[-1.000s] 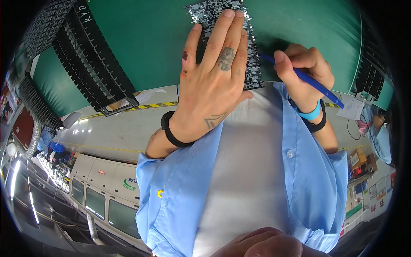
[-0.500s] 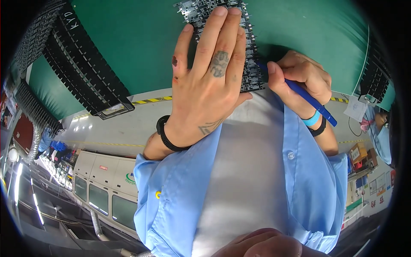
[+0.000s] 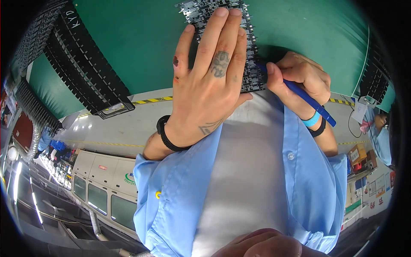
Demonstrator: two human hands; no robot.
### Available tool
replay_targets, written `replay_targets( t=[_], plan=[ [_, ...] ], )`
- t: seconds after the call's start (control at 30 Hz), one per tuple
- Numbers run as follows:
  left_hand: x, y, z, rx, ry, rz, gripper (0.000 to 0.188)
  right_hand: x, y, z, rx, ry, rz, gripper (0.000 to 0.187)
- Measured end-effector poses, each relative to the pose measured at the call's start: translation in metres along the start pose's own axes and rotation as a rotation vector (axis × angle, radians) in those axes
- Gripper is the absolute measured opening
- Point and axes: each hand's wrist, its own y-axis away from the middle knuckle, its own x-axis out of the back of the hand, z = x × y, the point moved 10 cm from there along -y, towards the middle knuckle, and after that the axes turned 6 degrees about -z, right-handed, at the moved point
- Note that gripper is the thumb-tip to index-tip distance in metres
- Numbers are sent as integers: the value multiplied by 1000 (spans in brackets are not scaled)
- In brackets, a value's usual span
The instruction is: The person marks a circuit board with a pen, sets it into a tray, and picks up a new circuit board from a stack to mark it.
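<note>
Well lit; tubes (image 3: 18, 180) glare lwr L; fisheye bend, blk rim.

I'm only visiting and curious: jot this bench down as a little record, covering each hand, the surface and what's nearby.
Left hand: palm down, fingers over the circuit board panel
Right hand: gripping a slim blue tool; tip by the panel's right edge, contact unclear
Surface: green tabletop
Nearby: black slotted rack, left of the panel
</note>
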Motion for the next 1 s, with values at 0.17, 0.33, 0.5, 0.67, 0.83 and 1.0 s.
replay_targets(
  t=[0.17,0.33,0.5,0.67,0.83,1.0],
  plan=[
    [1,1,0,5,8,-10,97,7,5,-3,-21,-54,23,33],
    [-3,3,-1,-5,14,-6,98,4,11,-2,-33,-75,-20,32],
    [8,-11,9,-3,-254,-186,72,0,11,-2,8,-93,-52,32],
    [5,-9,8,-4,-270,-207,68,-1,9,-2,9,-76,-52,31],
    [6,-9,8,-7,-270,-190,68,-2,8,-2,19,-68,-55,32],
    [6,-9,8,-7,-260,-206,68,-4,8,-2,15,-65,-61,31]
  ],
)
